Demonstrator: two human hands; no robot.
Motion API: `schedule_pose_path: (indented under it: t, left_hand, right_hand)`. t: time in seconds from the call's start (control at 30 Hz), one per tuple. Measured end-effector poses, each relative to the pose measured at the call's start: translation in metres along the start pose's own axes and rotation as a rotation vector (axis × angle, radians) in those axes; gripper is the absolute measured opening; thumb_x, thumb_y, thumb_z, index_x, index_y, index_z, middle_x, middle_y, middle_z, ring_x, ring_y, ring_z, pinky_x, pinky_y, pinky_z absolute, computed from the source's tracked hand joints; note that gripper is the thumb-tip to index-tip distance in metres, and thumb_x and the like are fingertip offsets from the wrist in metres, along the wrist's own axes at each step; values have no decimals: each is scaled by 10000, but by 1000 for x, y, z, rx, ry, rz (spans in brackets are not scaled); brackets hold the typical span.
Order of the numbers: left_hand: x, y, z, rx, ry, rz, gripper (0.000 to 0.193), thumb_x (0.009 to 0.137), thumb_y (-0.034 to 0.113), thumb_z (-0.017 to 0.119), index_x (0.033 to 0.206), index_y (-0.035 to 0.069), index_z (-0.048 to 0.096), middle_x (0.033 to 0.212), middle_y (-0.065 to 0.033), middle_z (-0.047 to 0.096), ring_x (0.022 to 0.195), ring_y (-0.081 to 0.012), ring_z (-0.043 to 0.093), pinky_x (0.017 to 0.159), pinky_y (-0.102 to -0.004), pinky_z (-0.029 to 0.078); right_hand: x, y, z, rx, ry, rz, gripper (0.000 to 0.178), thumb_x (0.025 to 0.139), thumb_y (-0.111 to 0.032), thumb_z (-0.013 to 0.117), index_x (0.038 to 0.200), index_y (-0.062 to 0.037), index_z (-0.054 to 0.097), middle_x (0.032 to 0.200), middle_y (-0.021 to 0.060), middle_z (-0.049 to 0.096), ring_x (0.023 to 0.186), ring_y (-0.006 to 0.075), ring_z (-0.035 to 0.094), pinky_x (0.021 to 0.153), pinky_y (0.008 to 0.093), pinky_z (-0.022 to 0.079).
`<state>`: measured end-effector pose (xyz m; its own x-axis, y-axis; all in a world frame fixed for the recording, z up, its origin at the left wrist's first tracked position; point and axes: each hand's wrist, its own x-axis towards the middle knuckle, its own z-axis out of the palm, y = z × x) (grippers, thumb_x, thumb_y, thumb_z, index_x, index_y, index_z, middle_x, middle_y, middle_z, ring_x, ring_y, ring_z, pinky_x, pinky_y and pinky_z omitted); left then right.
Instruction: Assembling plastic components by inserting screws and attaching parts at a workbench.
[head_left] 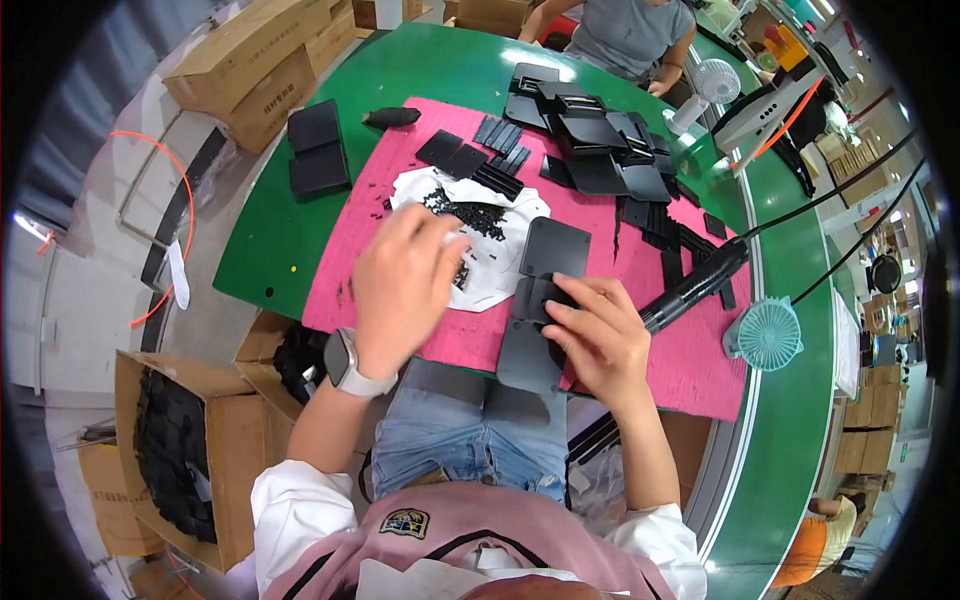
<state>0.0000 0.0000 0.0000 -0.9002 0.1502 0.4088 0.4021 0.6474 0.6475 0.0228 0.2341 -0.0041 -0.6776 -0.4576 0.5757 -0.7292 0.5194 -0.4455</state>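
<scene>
My left hand (405, 285) hovers over the white cloth (490, 290), near a heap of small black parts (478, 218). Its fingers are curled together, and whatever they may hold is too small to make out. In front of me lies a black hinged panel piece (555, 248) with two flat plates joined by a narrower middle section. My right hand (605, 335) grips that middle section with thumb and fingertips. Close by my right hand rests a black electric screwdriver (695, 285), its cable running off to the upper right.
A pink mat (450, 350) covers part of the green table (265, 235). Black panels (600, 150) are stacked at the back, with thin strips (500, 140) nearby. Two fans (768, 335) stand to the right. Cartons (240, 430) sit at lower left. Another person (635, 40) is across the table.
</scene>
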Motion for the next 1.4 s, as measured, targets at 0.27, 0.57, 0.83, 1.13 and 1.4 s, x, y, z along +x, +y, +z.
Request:
schedule_pose_path:
  t: [0.27, 0.57, 0.83, 1.13, 1.4]
  left_hand:
    - [28, -33, 9, 442, 117, 55, 119, 754, 106, 677, 782, 31, 589, 795, -88, 541, 778, -288, 579, 625, -394, 459]
    - [33, -27, 10, 287, 247, 110, 71, 775, 88, 662, 786, 31, 621, 792, -92, 574, 752, -290, 593, 624, -380, 467]
    - [30, -29, 9, 212, 249, 91, 83, 764, 76, 680, 781, 19, 623, 769, -96, 590, 699, -290, 596, 600, -376, 462]
    - [35, -31, 10, 14, 300, 69, 87, 775, 58, 677, 785, -2, 615, 754, -113, 604, 653, -280, 598, 586, -345, 460]
    - [29, -18, 8, -110, 255, -13, 83, 781, 32, 677, 840, -16, 644, 778, -76, 652, 643, -155, 625, 566, -276, 465]
  right_hand:
    - [3, 5, -33, -391, 304, 187, 153, 697, -42, 711, 836, -18, 651, 955, 122, 641, 889, 312, 604, 784, 383, 494]
    - [-21, 58, -72, -788, 309, 983, 770, 799, -541, 619, 1231, 73, 442, 689, 227, 640, 675, 423, 631, 596, 502, 479]
    - [-10, 75, -69, -198, 448, 903, 576, 736, -268, 709, 1119, 114, 514, 552, 44, 551, 467, 127, 511, 478, 268, 400]
    - [19, 38, -70, 928, 638, 615, 393, 768, -80, 565, 1136, 47, 506, 740, 93, 562, 601, 162, 560, 578, 275, 469]
    - [41, -2, -71, 975, 531, 464, 509, 722, -153, 622, 1162, 59, 477, 733, 106, 563, 595, 175, 550, 577, 299, 463]
